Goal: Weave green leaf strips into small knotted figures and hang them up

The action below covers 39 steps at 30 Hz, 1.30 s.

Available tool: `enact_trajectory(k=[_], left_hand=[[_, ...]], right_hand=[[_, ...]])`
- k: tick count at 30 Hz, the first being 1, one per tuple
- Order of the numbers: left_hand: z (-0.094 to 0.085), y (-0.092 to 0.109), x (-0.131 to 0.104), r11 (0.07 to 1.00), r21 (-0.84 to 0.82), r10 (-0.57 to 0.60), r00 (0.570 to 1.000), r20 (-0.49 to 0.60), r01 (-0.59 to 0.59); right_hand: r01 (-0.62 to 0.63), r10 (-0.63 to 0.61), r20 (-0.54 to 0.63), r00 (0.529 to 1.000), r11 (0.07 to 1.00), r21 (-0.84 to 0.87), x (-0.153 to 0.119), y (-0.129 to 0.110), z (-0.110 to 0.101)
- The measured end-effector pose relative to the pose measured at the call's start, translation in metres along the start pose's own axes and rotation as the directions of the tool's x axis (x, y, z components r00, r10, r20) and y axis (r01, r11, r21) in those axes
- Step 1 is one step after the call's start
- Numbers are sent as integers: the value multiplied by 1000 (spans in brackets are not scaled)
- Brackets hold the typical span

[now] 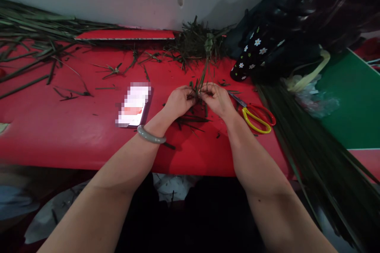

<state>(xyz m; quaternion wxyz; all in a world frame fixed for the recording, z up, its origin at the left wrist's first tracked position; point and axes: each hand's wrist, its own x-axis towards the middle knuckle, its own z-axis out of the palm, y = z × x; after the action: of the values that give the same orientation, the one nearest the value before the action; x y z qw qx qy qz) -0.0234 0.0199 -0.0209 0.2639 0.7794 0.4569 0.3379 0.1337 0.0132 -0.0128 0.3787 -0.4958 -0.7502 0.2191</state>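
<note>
Both hands meet over the middle of the red table [97, 150], fingers pinched around a small piece woven from green leaf strips [202, 79]. My left hand [180, 101], below a grey bangle [151, 136], is closed on its left side. From the right, my right hand [218, 99] grips the same piece, its fingertips almost touching those of the left. A strip end sticks up and away from me between them. Scissors [257, 116] with one red and one yellow handle lie just right of my right hand. Cut leaf scraps [192, 119] are scattered beneath my wrists.
A lit phone [135, 104] lies left of my left hand. Long leaves [35, 23] are piled at the back left, with a heap of clippings [196, 43] by the wall. A black flowered umbrella [252, 53] and long dark leaves [311, 158] occupy the right.
</note>
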Motion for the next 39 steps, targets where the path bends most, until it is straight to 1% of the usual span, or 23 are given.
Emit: enact_trajectory(k=[5,8,12,15,18,22,24,28,33,37,39], left_hand=[[-1,2,0,1000,18,9,1000,12,-10],[-1,2,0,999,38,27,1000,-14,-26],[-1,2,1,998,58,26,999,20,-27],[-1,1,1,997,74,24,1000,-5,-23],[0,-1,1,997,69,33,999,10,-34],[1,-2,1,998,62,-1,1000,31,-1],[1,-2,1,998,62,-8,1000,23,7],[1,-1,0,999,35,6,1000,28,-7],[2,-1,-1,1000,14,-3,999,38,2],[2,-1,-1,999,33,8,998,60,-10],[2,-1,-1,999,37,12,998,67,-15]], right_hand=[[-15,15,10,1000,1000,15,-1,-3,0],[-12,12,-10,1000,999,31,-1,-1,0],[-2,2,0,1000,999,33,-1,0,1],[-4,5,-18,1000,999,45,0,0,2],[-33,34,-23,999,998,51,0,-1,2],[-68,67,9,998,997,37,0,-2,1],[-83,83,9,997,995,61,0,-2,1],[-92,90,19,996,983,161,1,3,3],[-82,94,-52,994,975,207,3,8,5],[-127,133,-24,991,978,168,2,3,1],[-127,130,-7,991,976,176,1,1,-1]])
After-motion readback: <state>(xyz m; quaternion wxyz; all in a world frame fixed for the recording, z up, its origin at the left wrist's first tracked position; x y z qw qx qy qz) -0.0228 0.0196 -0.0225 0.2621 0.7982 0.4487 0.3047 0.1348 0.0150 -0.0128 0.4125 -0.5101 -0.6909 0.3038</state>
